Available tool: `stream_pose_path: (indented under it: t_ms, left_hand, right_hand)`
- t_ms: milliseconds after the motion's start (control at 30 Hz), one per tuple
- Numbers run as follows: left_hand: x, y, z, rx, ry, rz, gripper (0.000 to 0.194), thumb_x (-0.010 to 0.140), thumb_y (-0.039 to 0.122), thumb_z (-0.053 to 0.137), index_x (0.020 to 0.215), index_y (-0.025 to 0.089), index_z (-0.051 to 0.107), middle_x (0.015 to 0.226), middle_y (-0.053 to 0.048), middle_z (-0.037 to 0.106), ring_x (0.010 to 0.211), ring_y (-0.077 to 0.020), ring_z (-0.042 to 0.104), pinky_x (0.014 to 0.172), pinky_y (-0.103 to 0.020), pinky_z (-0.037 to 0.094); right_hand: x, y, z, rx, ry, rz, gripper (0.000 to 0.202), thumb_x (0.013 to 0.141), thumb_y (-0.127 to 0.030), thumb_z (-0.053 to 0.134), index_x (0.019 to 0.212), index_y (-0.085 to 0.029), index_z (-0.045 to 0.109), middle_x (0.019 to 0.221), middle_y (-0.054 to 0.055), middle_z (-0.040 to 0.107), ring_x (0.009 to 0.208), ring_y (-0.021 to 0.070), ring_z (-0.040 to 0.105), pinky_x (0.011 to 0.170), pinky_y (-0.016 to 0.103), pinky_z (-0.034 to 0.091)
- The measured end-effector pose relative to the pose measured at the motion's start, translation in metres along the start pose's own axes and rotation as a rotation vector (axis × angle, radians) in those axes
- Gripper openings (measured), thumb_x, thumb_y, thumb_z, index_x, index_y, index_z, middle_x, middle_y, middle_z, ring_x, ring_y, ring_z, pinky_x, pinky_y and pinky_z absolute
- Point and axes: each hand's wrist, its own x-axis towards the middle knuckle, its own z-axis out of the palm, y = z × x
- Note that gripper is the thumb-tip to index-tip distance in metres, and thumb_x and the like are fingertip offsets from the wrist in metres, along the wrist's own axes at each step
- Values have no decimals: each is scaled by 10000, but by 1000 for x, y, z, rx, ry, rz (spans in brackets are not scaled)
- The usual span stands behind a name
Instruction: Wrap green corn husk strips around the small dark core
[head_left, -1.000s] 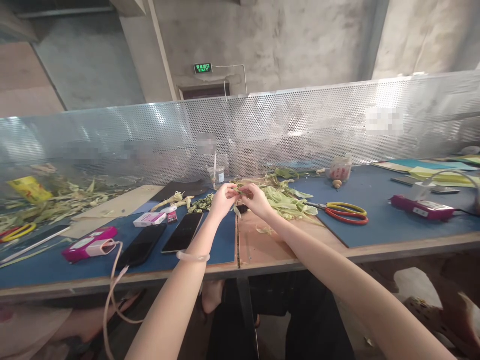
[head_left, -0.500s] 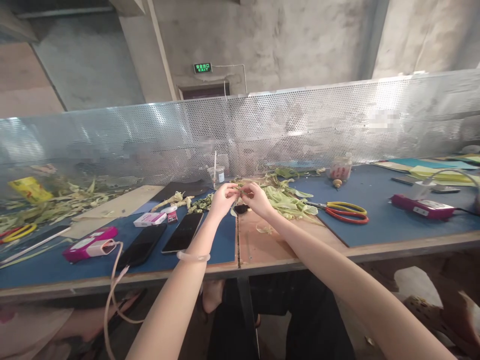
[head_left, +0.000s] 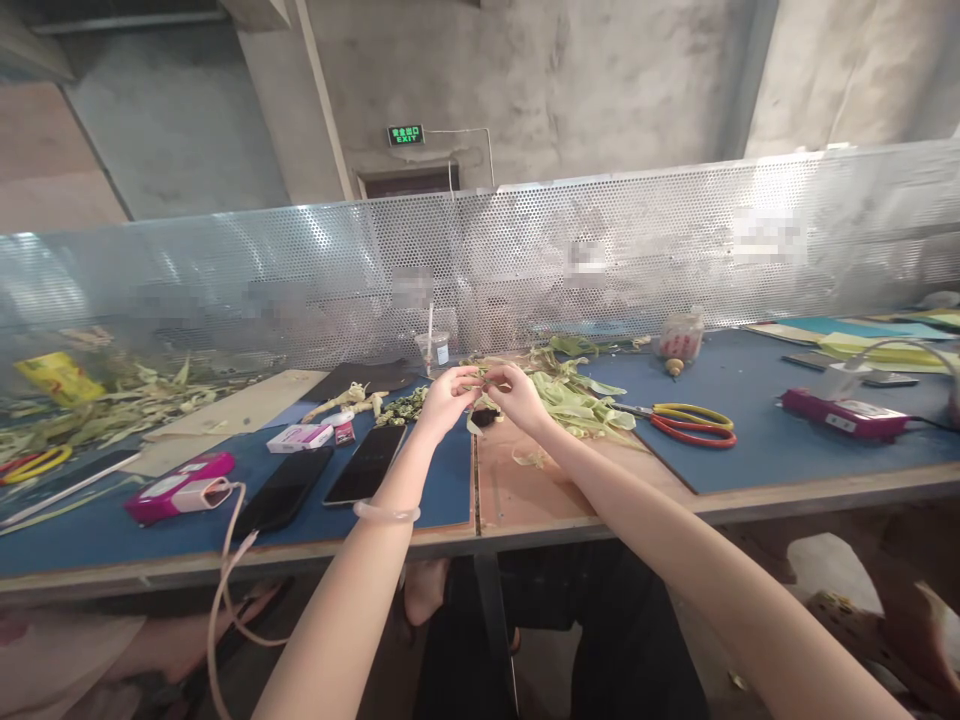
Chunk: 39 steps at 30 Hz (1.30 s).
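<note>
My left hand (head_left: 448,398) is closed in a pinch over the middle of the worktable. Facing it, my right hand (head_left: 519,394) is pinched too, its fingertips almost touching the left ones. Between the fingertips is a thin piece of pale green husk, mostly hidden by the fingers. A small dark lump (head_left: 486,416) shows just beneath my hands; I cannot make out what it is. Pale green corn husks (head_left: 581,402) lie heaped right beside my right hand. Left of my left hand is a knotted green braided bundle (head_left: 403,406).
Red-and-yellow-handled scissors (head_left: 694,424) lie to the right, near a jar (head_left: 681,335). Two dark phones (head_left: 366,465), a pink-and-white box (head_left: 300,437) and a magenta device (head_left: 180,487) with a cable are at left. A perforated metal screen (head_left: 525,260) stands behind a plastic cup (head_left: 433,350).
My fingers have shifted slightly against each other, still pinched together. A pale bit of husk now shows more below them. Both arms stay in nearly the same place.
</note>
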Motion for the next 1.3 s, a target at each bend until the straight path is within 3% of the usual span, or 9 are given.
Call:
stream_pose_path:
  t_ms: [300,867,1067,1300]
  left_hand:
    - [0,0,-1,-19,0,-10,406,657,199,676,1050,164,580,952,-99,679,675,-150,622,575,-255,474]
    - [0,3,-2,-49,-3,-31,394,688,96,647,1067,153,558,868,-40,661,563,-86,552,509,-204,447]
    - [1,-3,-5,-81,22,-98,238,838,220,556,1058,133,546,909,-37,618,704,-125,596,600,-274,504]
    - [2,-5,-3,-99,-21,-136,213,854,294,534,967,122,589,906,-41,624,758,-141,604,666,-315,510]
  right_hand:
    - [1,-4,-2,7,-2,-2,122,828,-201,581,925,-126,580,969,40,580,814,136,582,709,312,517]
    - [1,1,-3,17,-45,9,150,851,-256,560,915,-123,588,893,28,612,788,135,598,719,325,508]
    - [2,-6,-3,52,-39,34,135,826,-244,589,880,-120,587,872,21,606,761,127,590,702,312,502]
    - [1,-15,-3,95,-62,68,147,710,-263,651,817,-165,628,832,25,601,692,123,560,646,273,468]
